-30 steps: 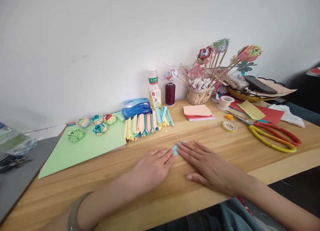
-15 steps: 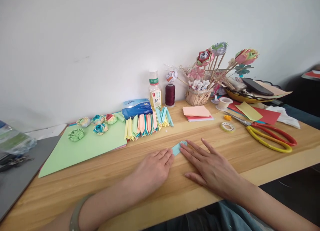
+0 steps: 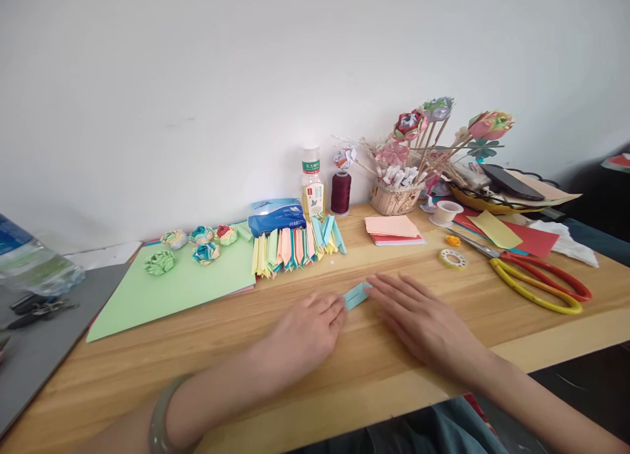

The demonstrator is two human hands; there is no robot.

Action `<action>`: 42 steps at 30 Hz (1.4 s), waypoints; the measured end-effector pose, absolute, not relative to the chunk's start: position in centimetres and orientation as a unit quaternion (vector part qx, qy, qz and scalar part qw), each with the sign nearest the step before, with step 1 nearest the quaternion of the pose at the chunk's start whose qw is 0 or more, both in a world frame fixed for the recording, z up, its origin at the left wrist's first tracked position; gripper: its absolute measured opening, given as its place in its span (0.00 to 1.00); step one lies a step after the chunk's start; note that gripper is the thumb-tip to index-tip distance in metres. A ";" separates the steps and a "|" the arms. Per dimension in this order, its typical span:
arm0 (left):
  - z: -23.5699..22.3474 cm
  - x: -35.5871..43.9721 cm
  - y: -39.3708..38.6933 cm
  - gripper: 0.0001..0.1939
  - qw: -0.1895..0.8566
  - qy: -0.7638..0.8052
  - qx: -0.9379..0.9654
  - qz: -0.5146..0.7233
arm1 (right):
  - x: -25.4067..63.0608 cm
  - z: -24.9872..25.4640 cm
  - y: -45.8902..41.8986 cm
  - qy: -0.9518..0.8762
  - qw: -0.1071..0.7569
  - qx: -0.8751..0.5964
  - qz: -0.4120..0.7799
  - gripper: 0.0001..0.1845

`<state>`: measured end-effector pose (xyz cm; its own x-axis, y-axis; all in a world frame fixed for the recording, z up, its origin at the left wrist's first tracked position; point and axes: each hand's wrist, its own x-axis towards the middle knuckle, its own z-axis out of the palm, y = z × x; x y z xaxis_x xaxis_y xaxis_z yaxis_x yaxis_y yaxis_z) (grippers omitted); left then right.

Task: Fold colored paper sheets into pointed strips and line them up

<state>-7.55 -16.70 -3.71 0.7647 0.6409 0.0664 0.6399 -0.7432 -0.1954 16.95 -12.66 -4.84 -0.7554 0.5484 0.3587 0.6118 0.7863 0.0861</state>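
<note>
Touching blue paper point(image 3: 356, 296), hands point(image 3: 312, 328) point(image 3: 424, 316) face "东方树叶" bottle point(image 3: 314, 193).

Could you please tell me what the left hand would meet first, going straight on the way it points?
The left hand would first meet the light blue folded paper directly ahead, then apparently the right hand, though depth is hard to judge.

I count two hands point(image 3: 312, 329), one blue strip point(image 3: 356, 295) between them, five paper flowers point(image 3: 205, 252) lying to the left, one pair of scissors point(image 3: 498, 262), one maroon spool point(image 3: 340, 193).
</note>
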 end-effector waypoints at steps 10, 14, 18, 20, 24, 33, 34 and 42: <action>-4.0 -6.8 -15.9 0.10 0.040 -0.401 -0.906 -0.127 | 15.1 -3.5 -10.8 -0.970 0.127 -0.193 -0.079 0.18; -4.2 -6.3 -15.5 0.08 0.044 -0.420 -0.894 -0.148 | 14.9 -2.8 -10.0 -0.979 0.114 -0.157 -0.065 0.18; -4.4 -6.1 -15.3 0.06 0.024 -0.432 -0.885 -0.174 | 14.8 -3.2 -9.4 -0.982 0.104 -0.145 -0.060 0.17; -4.4 -6.0 -15.3 0.06 0.006 -0.439 -0.876 -0.197 | 14.7 -3.6 -9.1 -0.977 0.114 -0.177 -0.027 0.16; -4.5 -5.8 -15.3 0.03 -0.049 -0.477 -0.851 -0.213 | 14.4 -3.8 -8.2 -0.958 0.128 -0.241 0.087 0.15; -4.1 -5.5 -14.6 0.06 -0.231 -0.572 -0.746 -0.251 | 13.8 -2.3 -7.4 -0.958 0.041 -0.256 0.124 0.10; -4.0 -5.4 -14.5 0.06 -0.232 -0.579 -0.741 -0.249 | 13.7 -2.1 -7.4 -0.958 0.027 -0.259 0.119 0.09; -4.2 -5.3 -14.3 0.03 -0.172 -0.586 -0.763 -0.209 | 12.8 -1.1 -7.3 -0.939 -0.010 -0.322 0.121 0.05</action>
<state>-5.31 -14.34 -4.21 0.2253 0.9673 0.1165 0.8233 -0.2530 0.5082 12.81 -7.31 -1.10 -0.7930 0.6015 -0.0968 0.6064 0.7639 -0.2207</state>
